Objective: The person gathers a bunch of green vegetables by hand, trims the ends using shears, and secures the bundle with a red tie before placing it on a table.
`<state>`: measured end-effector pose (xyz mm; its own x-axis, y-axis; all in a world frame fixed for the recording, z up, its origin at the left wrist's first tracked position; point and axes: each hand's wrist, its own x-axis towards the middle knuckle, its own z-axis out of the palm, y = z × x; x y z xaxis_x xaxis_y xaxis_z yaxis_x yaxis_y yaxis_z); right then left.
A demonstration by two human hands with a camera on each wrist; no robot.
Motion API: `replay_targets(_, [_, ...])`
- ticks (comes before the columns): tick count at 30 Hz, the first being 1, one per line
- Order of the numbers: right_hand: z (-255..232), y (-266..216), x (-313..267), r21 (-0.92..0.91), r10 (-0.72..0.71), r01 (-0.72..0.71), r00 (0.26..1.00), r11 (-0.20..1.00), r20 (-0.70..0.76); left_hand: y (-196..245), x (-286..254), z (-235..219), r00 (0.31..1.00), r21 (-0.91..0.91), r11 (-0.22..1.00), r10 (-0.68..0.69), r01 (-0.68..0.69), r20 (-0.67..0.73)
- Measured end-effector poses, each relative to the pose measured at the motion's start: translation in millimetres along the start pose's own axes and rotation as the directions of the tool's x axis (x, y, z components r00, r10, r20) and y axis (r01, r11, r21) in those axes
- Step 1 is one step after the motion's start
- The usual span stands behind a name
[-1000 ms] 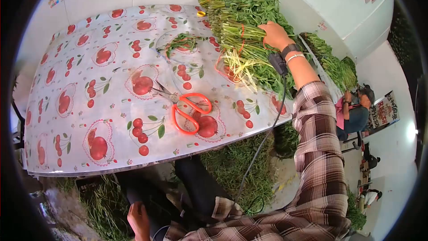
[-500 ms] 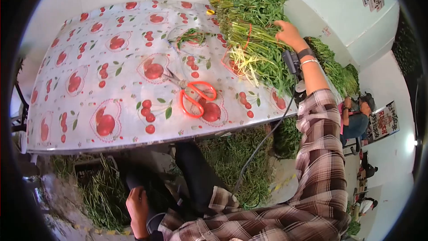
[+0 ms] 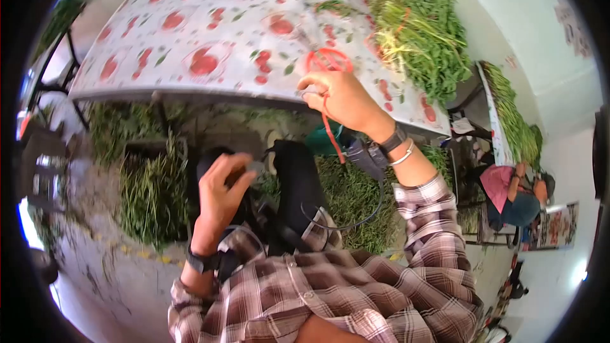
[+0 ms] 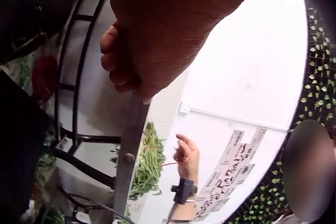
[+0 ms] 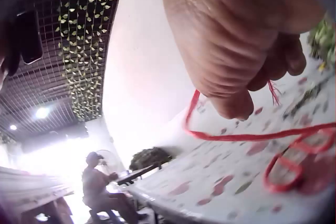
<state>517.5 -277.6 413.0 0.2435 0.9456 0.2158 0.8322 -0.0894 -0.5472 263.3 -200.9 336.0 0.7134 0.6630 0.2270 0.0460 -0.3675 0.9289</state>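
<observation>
The right hand (image 3: pixel 346 98) is above the table's front edge, its fingers curled round a red string (image 3: pixel 330 130) that hangs below it. In the right wrist view the string (image 5: pixel 236 137) comes out beside the thumb of the right hand (image 5: pixel 241 45). The left hand (image 3: pixel 221 190) is over the person's lap, thumb and fingers apart and loosely bent, with nothing clearly visible in it. Orange-handled scissors (image 3: pixel 329 60) lie on the patterned tablecloth (image 3: pixel 238 44), just behind the right hand. Tied green bundles (image 3: pixel 432 41) lie at the table's right end.
Below the table, a dark crate (image 3: pixel 152 190) of loose greens stands at left, and more greens (image 3: pixel 356 197) lie right of the legs. A side table (image 3: pixel 499 114) holds more bundles. A seated person (image 3: pixel 508 197) is at the right.
The right hand has left the green bundles and moved toward the body, with the red string now held in it. The left hand has risen over the lap. The head view has shifted downward.
</observation>
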Motion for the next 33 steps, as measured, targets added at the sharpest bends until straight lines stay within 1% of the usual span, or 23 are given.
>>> replay_targets(1, [19.4,-6.2,-4.0,0.089,0.013,-0.016,0.999,0.996,0.043,9.2,-1.0,-0.7,0.999,0.019,0.999,0.032,-0.032,0.000])
replay_targets(2, [37.8,-9.1,-7.6,0.141,-0.029,0.017,0.996,0.990,0.086,17.2,-3.2,0.1,1.000,-0.001,1.000,0.027,-0.027,-0.012])
replay_targets(4, [59.6,-30.7,-15.0,0.188,0.006,-0.038,0.986,0.981,0.167,30.5,-7.0,2.9,0.991,-0.001,0.993,0.122,-0.122,-0.046])
replay_targets(5, [68.9,-38.5,-17.7,0.203,0.009,-0.048,0.982,0.978,0.190,36.8,-10.0,3.3,0.991,0.012,0.992,0.127,-0.127,-0.032])
replay_targets(7, [92.1,-41.6,-25.5,0.274,-0.022,-0.034,0.980,0.961,0.199,31.3,-16.0,9.2,0.962,0.125,0.958,0.266,-0.257,-0.060])
replay_targets(8, [101.0,-42.8,-29.5,0.294,-0.107,0.056,0.981,0.954,0.162,29.6,-19.3,10.0,0.949,0.227,0.927,0.314,-0.299,-0.032])
replay_targets(9, [106.3,-42.3,-33.4,0.301,-0.186,0.144,0.976,0.943,0.116,28.0,-22.5,10.7,0.946,0.226,0.924,0.322,-0.308,-0.027])
replay_targets(11, [109.5,-45.9,-40.4,0.315,-0.232,0.167,0.956,0.934,0.180,25.1,-28.4,13.3,0.928,0.270,0.892,0.371,-0.363,0.024])
replay_targets(12, [108.1,-46.3,-44.8,0.334,-0.215,0.151,0.963,0.930,0.164,24.1,-30.7,15.5,0.927,0.272,0.892,0.376,-0.362,0.000])
replay_targets(13, [105.0,-50.3,-49.6,0.355,-0.197,0.133,0.969,0.925,0.151,25.5,-33.2,16.4,0.939,0.224,0.916,0.344,-0.333,-0.012])
replay_targets(15, [110.2,-47.0,-55.8,0.371,-0.237,0.193,0.968,0.908,0.077,24.7,-34.6,17.9,0.935,0.193,0.918,0.355,-0.346,-0.017])
replay_targets(16, [102.5,-52.4,-59.3,0.370,-0.177,0.106,0.970,0.923,0.165,24.8,-36.6,18.0,0.941,0.173,0.927,0.337,-0.334,0.011])
replay_targets(17, [102.8,-51.2,-63.8,0.363,-0.165,0.098,0.974,0.927,0.157,23.1,-37.8,18.4,0.939,0.163,0.925,0.344,-0.342,0.022])
replay_targets(19, [108.5,-47.5,-68.3,0.537,-0.135,0.002,0.969,0.844,0.208,18.3,-38.7,20.6,0.926,0.135,0.916,0.375,-0.377,0.041])
replay_targets(20, [110.2,-46.4,-70.2,0.541,-0.158,0.040,0.972,0.840,0.174,17.3,-40.0,22.6,0.927,0.132,0.918,0.374,-0.373,0.021])
replay_targets(21, [112.2,-44.6,-72.2,0.539,-0.154,0.039,0.973,0.842,0.171,16.1,-41.4,23.7,0.926,0.128,0.918,0.377,-0.377,0.025])
replay_targets(24, [115.6,-43.3,-76.9,0.494,-0.107,-0.017,0.970,0.869,0.220,14.4,-43.2,23.7,0.928,0.117,0.922,0.372,-0.369,-0.009])
replay_targets(26, [112.0,-48.3,-81.0,0.638,-0.129,-0.068,0.958,0.767,0.258,15.1,-43.3,22.4,0.939,0.085,0.939,0.338,-0.333,-0.066])
replay_targets(27, [108.9,-49.8,-82.2,0.642,-0.132,-0.071,0.956,0.763,0.263,13.5,-43.5,20.8,0.941,0.089,0.941,0.332,-0.326,-0.068])
replay_targets(29, [100.2,-55.1,-83.6,0.743,-0.008,-0.326,0.914,0.585,0.407,7.3,-46.4,15.0,0.974,0.069,0.980,0.193,-0.185,-0.122])
replay_targets(30, [99.1,-53.4,-85.2,0.747,0.010,-0.324,0.920,0.580,0.391,6.9,-47.8,12.4,0.982,0.034,0.993,0.120,-0.116,-0.149])
replay_targets(31, [98.8,-51.3,-85.5,0.730,0.012,-0.311,0.924,0.609,0.383,9.4,-48.3,9.4,0.983,0.021,0.996,0.087,-0.085,-0.159])
replay_targets(33, [105.0,-48.7,-87.6,0.760,0.052,-0.332,0.928,0.559,0.368,7.3,-50.7,4.5,0.984,0.032,0.999,0.049,-0.044,-0.174])
